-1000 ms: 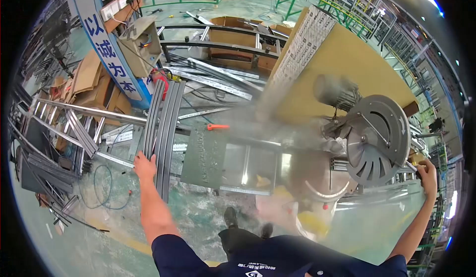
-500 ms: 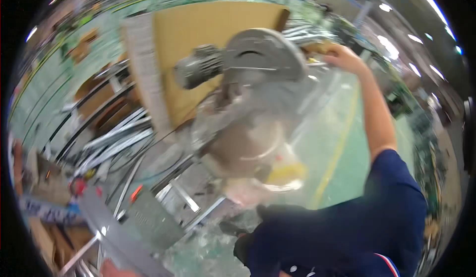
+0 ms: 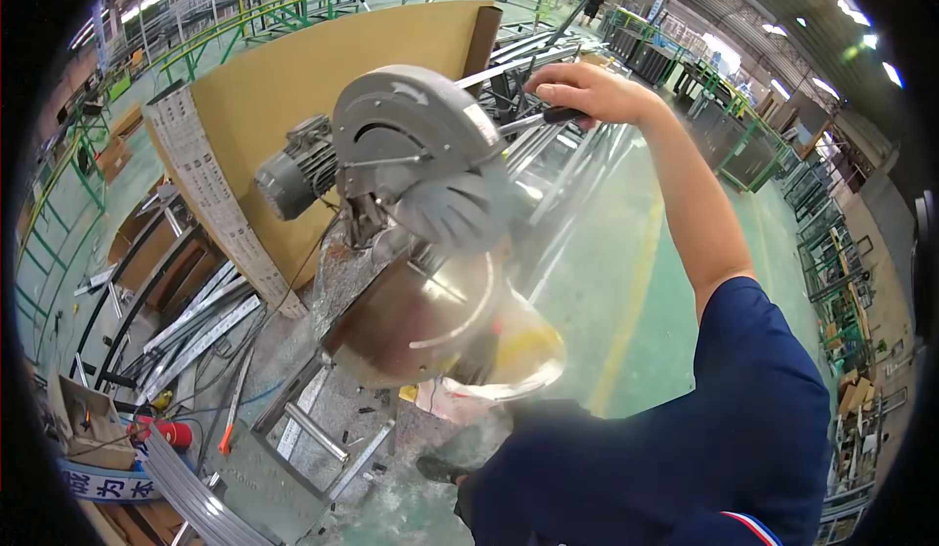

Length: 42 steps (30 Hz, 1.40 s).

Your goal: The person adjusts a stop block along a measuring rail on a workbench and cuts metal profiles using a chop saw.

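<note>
My right hand is over the black-gripped handle of a cutting saw, its fingers stretched forward and not wrapped round the grip; the palm seems to touch the handle's end. The saw's round grey guard and grey motor stand at the centre left, with the blurred lower blade cover beneath. Below them is the saw's brown metal base. Long grey profiles lie at the bottom left. My left hand is out of view.
A large tan board stands behind the saw. Metal strips and curved black frames are at the left. A white and yellow bag hangs under the saw. A distant person is at the top.
The view has swung right, and my left hand has left it. My right hand has gone from gripping the handle to lying over it with fingers loosened.
</note>
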Each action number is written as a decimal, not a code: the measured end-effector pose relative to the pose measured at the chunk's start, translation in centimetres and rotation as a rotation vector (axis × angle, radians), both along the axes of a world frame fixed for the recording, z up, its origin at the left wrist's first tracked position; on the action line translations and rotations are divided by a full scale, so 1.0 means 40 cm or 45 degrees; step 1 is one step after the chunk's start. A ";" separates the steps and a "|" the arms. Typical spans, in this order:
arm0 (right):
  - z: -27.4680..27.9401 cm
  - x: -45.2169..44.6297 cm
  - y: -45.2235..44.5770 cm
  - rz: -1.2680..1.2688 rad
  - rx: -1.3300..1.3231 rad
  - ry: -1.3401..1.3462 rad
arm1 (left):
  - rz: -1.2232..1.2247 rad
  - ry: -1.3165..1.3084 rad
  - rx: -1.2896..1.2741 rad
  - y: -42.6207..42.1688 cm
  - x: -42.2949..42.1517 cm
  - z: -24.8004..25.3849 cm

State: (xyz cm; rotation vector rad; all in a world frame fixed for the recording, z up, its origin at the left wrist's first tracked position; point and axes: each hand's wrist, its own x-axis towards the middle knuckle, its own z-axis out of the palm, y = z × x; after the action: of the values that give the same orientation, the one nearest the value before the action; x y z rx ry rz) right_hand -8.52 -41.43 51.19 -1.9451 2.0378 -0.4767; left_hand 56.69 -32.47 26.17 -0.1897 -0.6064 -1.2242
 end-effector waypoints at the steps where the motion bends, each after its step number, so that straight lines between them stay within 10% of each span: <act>1: -0.003 -0.022 0.003 0.041 0.025 -0.141 | -0.019 -0.006 -0.015 -0.015 -0.049 0.001; 5: -0.078 -0.230 -0.020 0.263 0.018 -0.770 | -0.075 -0.006 -0.077 -0.058 -0.292 0.008; 15: -0.410 -0.586 -0.181 0.187 0.459 -0.686 | -0.107 0.032 -0.117 -0.119 -0.841 0.044; 27: -0.702 -0.589 -0.257 0.336 0.770 -0.690 | 0.404 -0.292 0.369 0.142 -0.818 0.144; 35: -1.016 -0.624 -0.345 0.265 0.200 0.266 | 0.415 -0.211 0.591 0.127 -0.850 0.062; 42: -1.102 -0.653 -0.427 0.269 0.223 0.737 | 1.369 -1.304 1.293 0.144 -0.899 0.037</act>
State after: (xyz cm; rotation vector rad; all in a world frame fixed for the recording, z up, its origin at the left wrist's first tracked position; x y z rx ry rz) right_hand -34.64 -58.50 7.10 -2.3362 2.0454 0.3455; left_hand 20.73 -26.71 27.65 1.5155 -0.7004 -0.3464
